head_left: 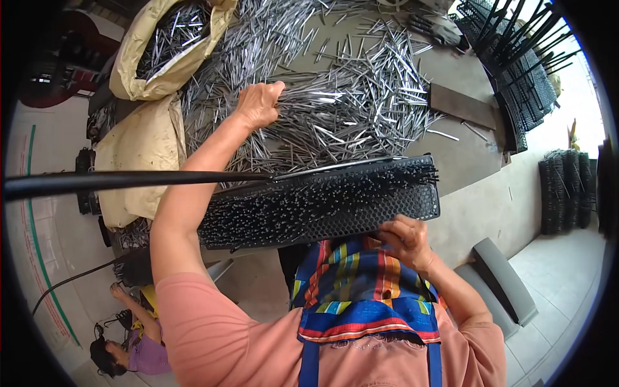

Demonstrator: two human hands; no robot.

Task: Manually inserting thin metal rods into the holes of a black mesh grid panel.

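A long black perforated panel (371, 220) lies across in front of me, with many dark bristle-like strips standing in its holes. Bare rows of holes show along its near right part. Beyond it spreads a big heap of thin grey strips (361, 103). My left hand (259, 105) reaches over the panel and is closed at the heap, around a bunch of strips; its fingertips are partly hidden. At the panel's near right edge, my right hand (407, 240) is closed with curled fingers. Whatever lies between those fingertips is too small to make out.
An open tan sack (177, 74) of strips stands at the far left, above another tan sack (145, 158). A black bar (135, 180) crosses my left arm. A flat brown board (463, 106) lies right. Black mesh pieces (525, 97) stand farther right. Another person (138, 342) sits lower left.
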